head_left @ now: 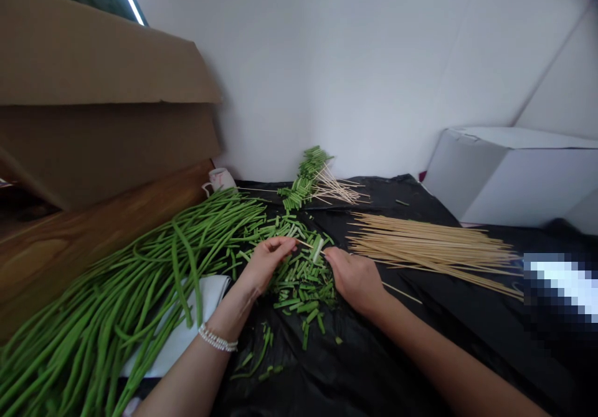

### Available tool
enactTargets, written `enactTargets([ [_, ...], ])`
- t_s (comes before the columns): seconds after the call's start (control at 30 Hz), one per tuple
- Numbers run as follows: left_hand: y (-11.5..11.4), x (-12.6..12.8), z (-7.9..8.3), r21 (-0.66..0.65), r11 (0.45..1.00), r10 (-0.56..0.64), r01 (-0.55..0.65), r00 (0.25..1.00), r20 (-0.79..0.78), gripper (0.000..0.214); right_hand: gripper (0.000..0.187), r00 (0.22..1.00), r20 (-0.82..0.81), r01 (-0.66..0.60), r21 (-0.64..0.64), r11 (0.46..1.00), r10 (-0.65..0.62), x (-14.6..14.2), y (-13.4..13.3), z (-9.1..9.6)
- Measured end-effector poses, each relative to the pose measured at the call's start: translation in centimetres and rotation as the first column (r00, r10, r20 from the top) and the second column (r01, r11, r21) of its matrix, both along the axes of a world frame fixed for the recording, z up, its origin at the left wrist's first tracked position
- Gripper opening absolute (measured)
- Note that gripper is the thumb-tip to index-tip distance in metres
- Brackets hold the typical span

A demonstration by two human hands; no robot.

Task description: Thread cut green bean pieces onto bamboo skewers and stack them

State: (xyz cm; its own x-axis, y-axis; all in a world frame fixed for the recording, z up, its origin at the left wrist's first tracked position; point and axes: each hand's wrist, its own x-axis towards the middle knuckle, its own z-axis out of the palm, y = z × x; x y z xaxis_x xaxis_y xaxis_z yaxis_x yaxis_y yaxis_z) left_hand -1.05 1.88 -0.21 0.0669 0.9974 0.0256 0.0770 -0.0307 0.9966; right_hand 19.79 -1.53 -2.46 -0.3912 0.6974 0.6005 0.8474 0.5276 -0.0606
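Between my hands runs a thin bamboo skewer (402, 292), its far end sticking out past my right wrist. A short cut piece of green bean (317, 249) sits on it in the gap between my fingers. My left hand (271, 258) pinches the skewer near its left end. Closed around the shaft, my right hand (355, 277) rests just right of the bean piece; its fingertips are partly hidden. Beneath both hands, cut bean pieces (303, 286) lie scattered on black plastic sheeting (355, 367).
Long whole beans (107, 305) cover the left side, partly over a white sheet (172, 330). Bare skewers (430, 245) lie at right. Skewers loaded with bean pieces (311, 164) are stacked behind. A cup (220, 179), cardboard box (107, 143) and white box (523, 174) stand around.
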Motion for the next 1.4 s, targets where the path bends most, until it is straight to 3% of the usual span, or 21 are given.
enactTargets([
  [0.07, 0.4, -0.6, 0.0, 0.084, 0.995, 0.059, -0.047, 0.988, -0.141, 0.027, 0.022, 1.0, -0.004, 0.025, -0.011, 1.0, -0.025, 0.2, 0.2, 0.0],
  [0.13, 0.6, -1.0, -0.3, 0.147, 0.989, 0.066, -0.015, 0.936, -0.345, 0.021, 0.022, 0.999, 0.001, 0.032, -0.018, 0.999, -0.032, 0.3, 0.2, 0.1],
  [0.27, 0.5, -1.2, -1.1, 0.256, 0.962, 0.126, 0.092, 0.682, -0.721, 0.012, 0.021, 0.999, 0.017, 0.042, -0.008, 0.999, -0.042, 0.2, 0.1, 0.1],
  [0.33, 0.4, -1.1, -1.4, 0.305, 0.943, 0.172, 0.137, 0.583, -0.794, 0.011, 0.02, 0.999, 0.016, 0.045, -0.003, 0.999, -0.045, 0.1, 0.1, 0.1],
  [0.4, 0.3, -1.1, -1.6, 0.313, 0.934, 0.178, 0.173, 0.535, -0.826, 0.01, 0.02, 0.999, 0.016, 0.042, -0.008, 0.999, -0.042, 0.1, 0.0, 0.2],
  [0.53, 0.2, -0.9, -1.6, 0.345, 0.916, 0.188, 0.207, 0.536, -0.823, 0.008, 0.021, 0.999, 0.017, 0.04, -0.024, 0.999, -0.04, 0.1, 0.1, 0.2],
  [0.63, 0.3, -0.8, -1.3, 0.426, 0.888, 0.239, 0.174, 0.615, -0.751, 0.009, 0.021, 0.999, 0.012, 0.044, -0.022, 0.999, -0.044, 0.1, 0.1, 0.3],
  [0.73, 0.3, -0.6, -0.9, 0.436, 0.899, 0.242, 0.047, 0.777, -0.582, 0.013, 0.021, 0.999, 0.009, 0.041, -0.024, 0.999, -0.041, 0.0, 0.1, 0.3],
  [0.83, 0.4, -0.3, -0.8, 0.271, 0.96, 0.146, -0.067, 0.948, -0.283, 0.024, 0.021, 0.999, 0.014, 0.037, -0.031, 0.999, -0.037, 0.0, 0.0, 0.4],
  [0.9, 0.4, -0.1, -0.9, 0.094, 0.994, 0.062, -0.059, 0.998, -0.031, 0.03, 0.021, 0.999, 0.019, 0.036, -0.035, 0.999, -0.036, 0.0, 0.0, 0.3],
  [1.0, 0.3, 0.2, -0.9, -0.106, 0.993, -0.013, 0.045, 0.958, 0.288, 0.03, 0.021, 0.999, 0.024, 0.032, -0.043, 0.999, -0.031, 0.0, -0.1, 0.2],
  [1.07, 0.3, 0.2, -0.8, -0.162, 0.982, -0.022, 0.093, 0.918, 0.395, 0.029, 0.021, 0.999, 0.025, 0.031, -0.044, 0.999, -0.03, 0.0, 0.0, 0.2],
  [1.4, 0.0, 0.1, -0.4, -0.197, 0.968, -0.041, 0.155, 0.873, 0.486, 0.026, 0.021, 0.999, 0.023, 0.042, -0.031, 0.999, -0.041, 0.0, -0.1, 0.2],
])
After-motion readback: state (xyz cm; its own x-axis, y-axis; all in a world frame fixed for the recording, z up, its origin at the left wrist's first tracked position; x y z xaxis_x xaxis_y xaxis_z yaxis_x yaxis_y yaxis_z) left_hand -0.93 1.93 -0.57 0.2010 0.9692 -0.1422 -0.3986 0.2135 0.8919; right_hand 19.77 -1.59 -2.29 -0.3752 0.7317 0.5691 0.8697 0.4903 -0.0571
